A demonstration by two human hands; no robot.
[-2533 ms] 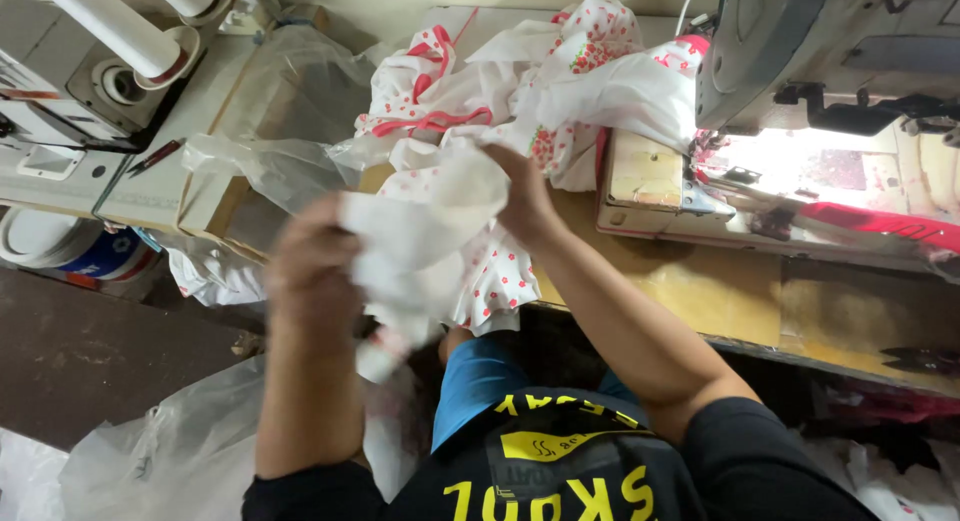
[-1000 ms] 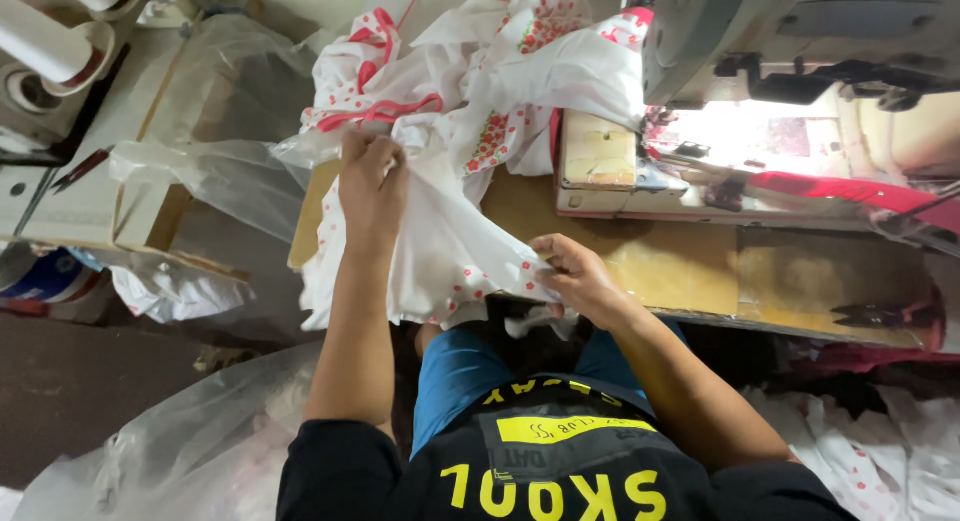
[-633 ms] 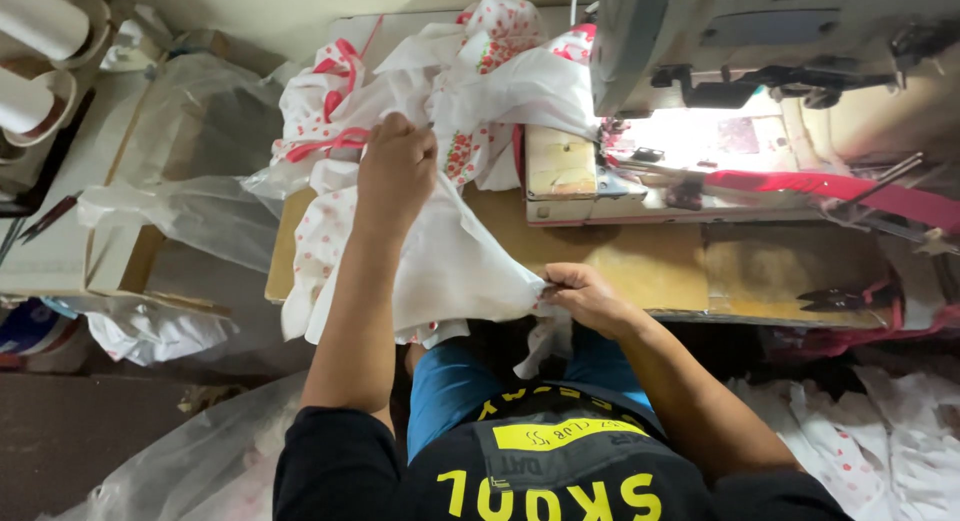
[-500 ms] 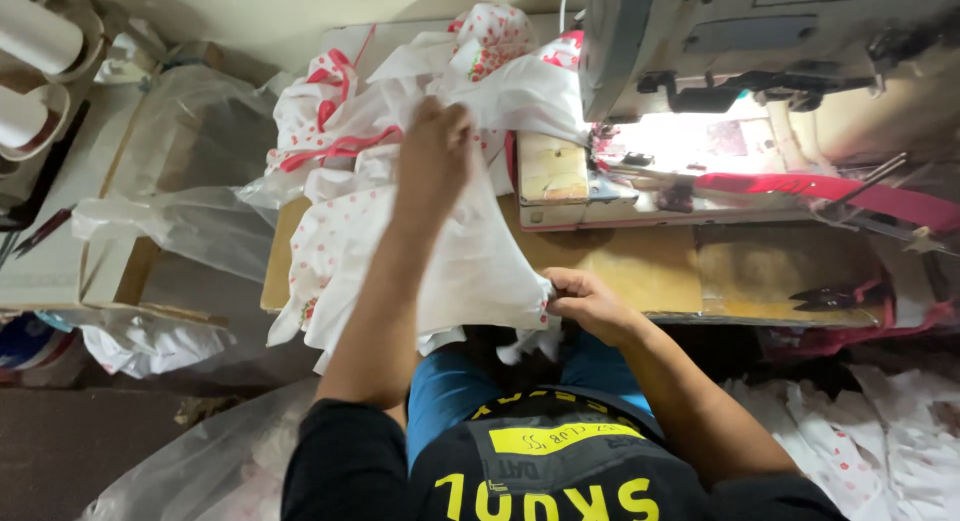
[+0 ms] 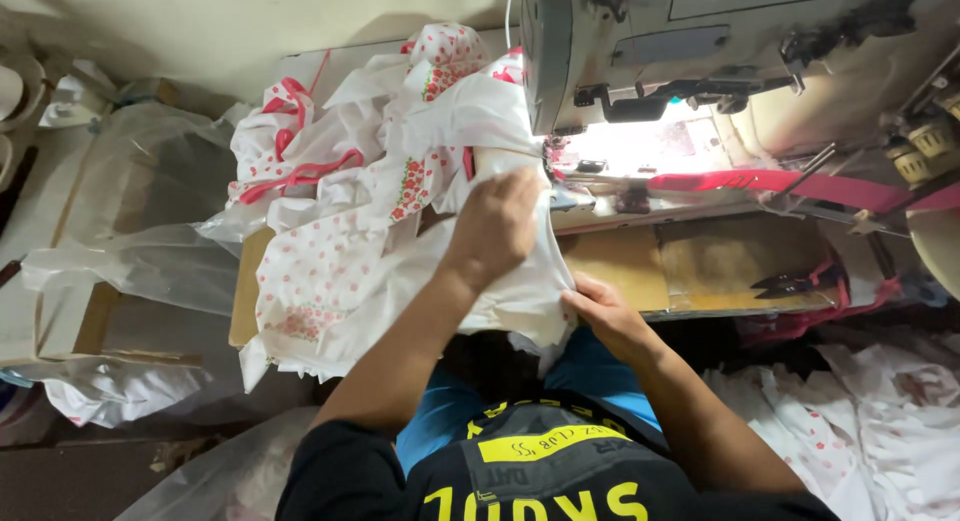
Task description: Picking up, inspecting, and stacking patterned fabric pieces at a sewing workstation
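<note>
A white garment piece with small red flowers [image 5: 330, 281] lies over the front edge of the wooden sewing table [image 5: 620, 261]. My left hand [image 5: 497, 226] grips its upper edge close to the lit needle area of the grey sewing machine [image 5: 640, 41]. My right hand [image 5: 603, 316] pinches the lower right corner of the same cloth at the table's front edge. Behind it sits a heap of similar white and red printed pieces with pink trim [image 5: 370, 131].
A pink strip [image 5: 780, 186] runs along the machine bed. Scissors [image 5: 790, 281] lie on the table at the right. Clear plastic bags [image 5: 150, 241] cover boxes at the left. More printed cloth [image 5: 860, 421] is piled on the floor at the right.
My left hand has carried the cloth's top edge from in front of me up and right toward the machine. My right hand came down to hold the lower corner at the table edge.
</note>
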